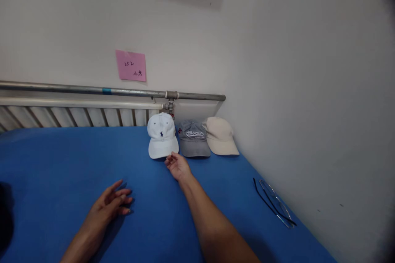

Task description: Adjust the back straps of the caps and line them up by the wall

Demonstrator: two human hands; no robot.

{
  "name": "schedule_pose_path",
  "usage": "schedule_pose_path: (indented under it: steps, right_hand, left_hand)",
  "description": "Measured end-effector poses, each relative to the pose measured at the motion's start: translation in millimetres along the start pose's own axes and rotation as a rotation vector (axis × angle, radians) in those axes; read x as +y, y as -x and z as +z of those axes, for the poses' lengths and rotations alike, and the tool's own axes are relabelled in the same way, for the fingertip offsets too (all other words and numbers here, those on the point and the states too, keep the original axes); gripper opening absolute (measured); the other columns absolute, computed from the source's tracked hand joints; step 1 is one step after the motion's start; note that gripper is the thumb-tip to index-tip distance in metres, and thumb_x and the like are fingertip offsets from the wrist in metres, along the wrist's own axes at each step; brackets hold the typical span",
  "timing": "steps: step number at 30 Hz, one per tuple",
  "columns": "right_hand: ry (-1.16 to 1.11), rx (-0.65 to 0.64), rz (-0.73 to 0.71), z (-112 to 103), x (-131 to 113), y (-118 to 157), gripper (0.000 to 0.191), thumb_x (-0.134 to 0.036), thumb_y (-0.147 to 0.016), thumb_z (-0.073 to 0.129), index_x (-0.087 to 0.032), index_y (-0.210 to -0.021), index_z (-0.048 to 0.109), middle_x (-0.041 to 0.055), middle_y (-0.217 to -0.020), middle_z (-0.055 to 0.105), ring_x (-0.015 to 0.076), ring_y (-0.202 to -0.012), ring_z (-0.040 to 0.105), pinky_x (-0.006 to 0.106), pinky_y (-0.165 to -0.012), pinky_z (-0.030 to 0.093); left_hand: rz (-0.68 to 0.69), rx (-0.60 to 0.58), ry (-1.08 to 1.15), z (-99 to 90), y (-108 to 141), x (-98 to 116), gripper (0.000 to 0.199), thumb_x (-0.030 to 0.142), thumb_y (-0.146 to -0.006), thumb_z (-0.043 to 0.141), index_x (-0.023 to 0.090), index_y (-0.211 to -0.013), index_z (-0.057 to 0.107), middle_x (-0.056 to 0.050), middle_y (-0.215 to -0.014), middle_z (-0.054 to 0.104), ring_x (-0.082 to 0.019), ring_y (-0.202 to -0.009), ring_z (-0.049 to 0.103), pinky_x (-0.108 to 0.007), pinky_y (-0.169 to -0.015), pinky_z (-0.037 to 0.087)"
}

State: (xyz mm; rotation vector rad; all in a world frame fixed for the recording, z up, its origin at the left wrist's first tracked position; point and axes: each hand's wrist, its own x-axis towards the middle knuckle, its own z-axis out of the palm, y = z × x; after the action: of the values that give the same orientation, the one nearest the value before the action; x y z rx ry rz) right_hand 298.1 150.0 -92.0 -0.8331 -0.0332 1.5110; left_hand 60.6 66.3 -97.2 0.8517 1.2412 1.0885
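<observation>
With the left hand [111, 204] and right hand [179, 167] empty and loosely spread, a careless right-hand nudge could shove the white cloth cap [161, 129] into the grey lettered cloth cap [194, 144].

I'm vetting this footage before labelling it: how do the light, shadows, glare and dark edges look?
In the head view, light is dim but fairly even; in the head view, a soft shadow falls on the blue sheet beside the left hand; in the head view, the metal pipe shows only faint sheen; in the head view, the right-hand corners darken.
</observation>
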Motion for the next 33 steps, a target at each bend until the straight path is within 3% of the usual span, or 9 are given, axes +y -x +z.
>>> schedule_pose_path:
  steps: [5,11,17,21,26,30,33]
  right_hand:
    - [0.033,-0.008,0.033,-2.9,0.0,8.3,0.017,-0.028,-0.093,0.056,-0.012,-0.09,0.061,-0.0002,-0.08,0.063,0.0098,-0.064,0.061,0.024,-0.058,0.053]
    - [0.095,-0.028,0.005,-6.8,2.3,27.4,0.018,-0.01,-0.09,0.049,-0.013,-0.074,0.057,0.0041,-0.065,0.066,0.0115,-0.058,0.063,0.022,-0.054,0.05]
    - [0.199,0.0,-0.108,-13.9,10.4,50.0,0.009,-0.008,-0.077,0.059,-0.016,-0.075,0.055,0.0063,-0.071,0.069,0.0131,-0.057,0.063,0.023,-0.052,0.049]
    - [0.34,-0.022,-0.184,-18.7,31.6,76.6,0.016,-0.009,-0.07,0.063,-0.017,-0.083,0.057,0.0031,-0.072,0.069,0.0127,-0.057,0.061,0.023,-0.05,0.047]
    - [0.566,-0.199,-0.132,-25.7,77.6,116.4,0.023,-0.017,-0.064,0.07,-0.017,-0.085,0.059,0.0036,-0.078,0.068,0.0135,-0.057,0.059,0.024,-0.048,0.045]
    - [1.159,-0.551,-0.39,-29.2,108.2,139.2,0.014,-0.026,-0.078,0.056,-0.02,-0.089,0.062,0.0054,-0.084,0.067,0.0163,-0.066,0.061,0.029,-0.061,0.049]
    - [1.414,-0.75,-0.632,-26.5,116.2,147.6,0.015,-0.023,-0.083,0.048,-0.022,-0.085,0.063,0.0066,-0.085,0.067,0.0198,-0.081,0.063,0.033,-0.077,0.049]
  left_hand:
    - [0.002,0.014,0.019,7.2,6.2,5.3,0.05,0.014,-0.076,0.069,0.015,-0.123,0.053,-0.01,-0.1,0.068,-0.019,-0.076,0.069,-0.026,-0.057,0.059]
    - [0.02,0.03,0.077,9.8,9.5,8.5,0.047,0.008,-0.075,0.069,0.013,-0.119,0.054,-0.011,-0.096,0.068,-0.019,-0.071,0.069,-0.026,-0.053,0.058]
    - [-0.01,-0.015,0.103,6.4,5.8,10.7,0.049,0.007,-0.074,0.071,0.011,-0.119,0.052,-0.012,-0.096,0.068,-0.019,-0.07,0.069,-0.028,-0.054,0.058]
    - [0.009,-0.002,0.125,10.8,11.2,12.7,0.04,0.008,-0.079,0.066,0.01,-0.116,0.052,-0.012,-0.093,0.066,-0.016,-0.065,0.067,-0.027,-0.052,0.058]
    - [0.009,0.018,0.198,8.3,15.3,17.3,0.036,0.005,-0.08,0.061,0.007,-0.115,0.052,-0.011,-0.085,0.064,-0.016,-0.062,0.066,-0.027,-0.049,0.055]
    - [0.01,0.055,0.259,-3.3,15.9,20.0,0.036,0.002,-0.079,0.059,0.007,-0.114,0.051,-0.008,-0.081,0.062,-0.015,-0.058,0.063,-0.025,-0.046,0.052]
    - [0.015,0.081,0.309,-13.9,21.1,21.1,0.035,0.001,-0.078,0.058,0.007,-0.112,0.05,-0.007,-0.079,0.062,-0.014,-0.057,0.063,-0.024,-0.047,0.05]
